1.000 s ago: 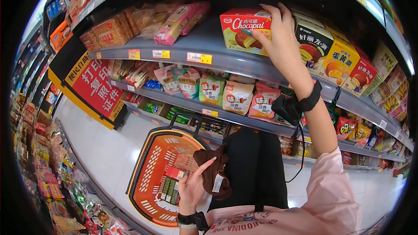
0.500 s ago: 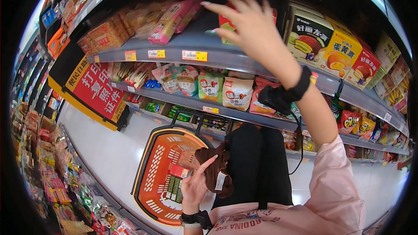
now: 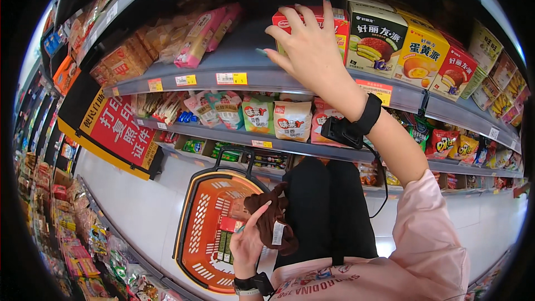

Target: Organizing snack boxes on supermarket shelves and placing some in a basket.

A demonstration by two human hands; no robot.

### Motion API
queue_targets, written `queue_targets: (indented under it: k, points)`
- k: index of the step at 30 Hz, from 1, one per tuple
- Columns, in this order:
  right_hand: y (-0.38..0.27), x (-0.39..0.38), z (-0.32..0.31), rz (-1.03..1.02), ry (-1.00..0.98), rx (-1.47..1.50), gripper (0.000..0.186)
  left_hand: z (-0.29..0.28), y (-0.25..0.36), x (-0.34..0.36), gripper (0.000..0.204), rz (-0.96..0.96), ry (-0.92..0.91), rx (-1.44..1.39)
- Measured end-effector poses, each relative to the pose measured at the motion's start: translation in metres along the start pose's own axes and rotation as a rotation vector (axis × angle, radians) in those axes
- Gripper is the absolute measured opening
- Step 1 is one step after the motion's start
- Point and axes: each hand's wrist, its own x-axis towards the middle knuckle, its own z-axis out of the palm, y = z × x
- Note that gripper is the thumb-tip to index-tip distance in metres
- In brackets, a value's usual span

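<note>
Red cardboard marks the box [image 3: 341, 29] that I view through the head camera; it stands on the grey shelf [image 3: 253, 67], directly left of a dark-green-and-white box [image 3: 376, 42]. Half a second earlier, my right grip [image 3: 316, 47] is blurred and further left relative to the box, in front of it; now it is sharp, its fingers spread across the box's front and top edge, the thumb well clear to the left. Whether the fingertips press on the cardboard I cannot tell. My left grip [image 3: 248, 245] keeps its pose beside a brown cloth [image 3: 276, 209], index finger extended; its other fingers are hidden, so I cannot tell whether they pinch the fabric.

Pink packs [image 3: 198, 36] lie left of the box; a yellow box [image 3: 421, 56] stands to its right, past the green-and-white one. Below, snack bags [image 3: 292, 125] fill the next shelf. An orange basket [image 3: 195, 223] with a dark rim sits above pale floor tiles [image 3: 139, 212]. At left, I see a red-and-yellow sign [image 3: 122, 128].
</note>
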Motion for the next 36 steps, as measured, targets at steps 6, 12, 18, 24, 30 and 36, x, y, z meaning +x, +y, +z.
queue_targets:
  k: [6, 12, 18, 24, 30, 36]
  points:
    - [0.005, 0.005, -0.006, -0.071, 0.055, 0.078, 0.033, 0.012, 0.008, -0.005, 0.087, 0.093, 0.034, 0.137]
    - [-0.031, -0.057, -0.064, -0.225, -0.246, 0.687, 0.040, 0.013, 0.025, -0.007, 0.092, 0.254, 0.060, 0.419]
    - [-0.105, -0.174, -0.064, -0.029, -0.984, 1.577, 0.095, 0.033, 0.047, -0.001, 0.087, 0.437, -0.276, 0.555]
    - [-0.103, -0.219, -0.031, 0.763, -0.668, 1.804, 0.066, 0.004, 0.066, 0.014, 0.071, 0.115, -0.228, 0.687]
    - [-0.045, -0.277, -0.046, 1.320, -0.610, 1.841, 0.057, -0.198, 0.062, 0.029, 0.081, -0.156, 0.573, 1.300]
    - [-0.026, -0.306, -0.078, 1.207, -0.492, 2.158, 0.052, -0.319, -0.007, 0.040, 0.088, -0.613, 0.755, 2.196]
